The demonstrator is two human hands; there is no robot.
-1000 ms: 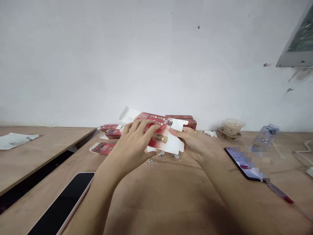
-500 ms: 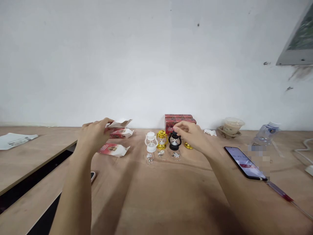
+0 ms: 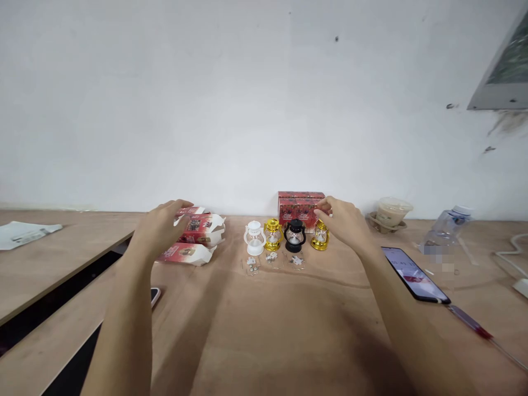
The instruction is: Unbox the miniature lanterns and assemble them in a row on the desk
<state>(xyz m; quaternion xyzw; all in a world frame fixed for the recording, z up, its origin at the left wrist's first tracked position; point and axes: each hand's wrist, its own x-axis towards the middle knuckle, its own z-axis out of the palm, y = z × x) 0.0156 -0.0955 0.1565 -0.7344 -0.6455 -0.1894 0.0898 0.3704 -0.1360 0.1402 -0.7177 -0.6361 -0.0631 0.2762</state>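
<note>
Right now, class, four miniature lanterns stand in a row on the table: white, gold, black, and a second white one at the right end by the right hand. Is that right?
Not quite. The head view shows the lantern at the right end, by the right hand, is gold, not white. The others are white, gold and black.

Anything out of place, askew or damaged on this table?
Mostly tidy: the four small lanterns, white, gold, black and gold, stand upright in a row. The opened red-and-white cardboard boxes under the left hand lie in a loose heap, flaps splayed.
</note>
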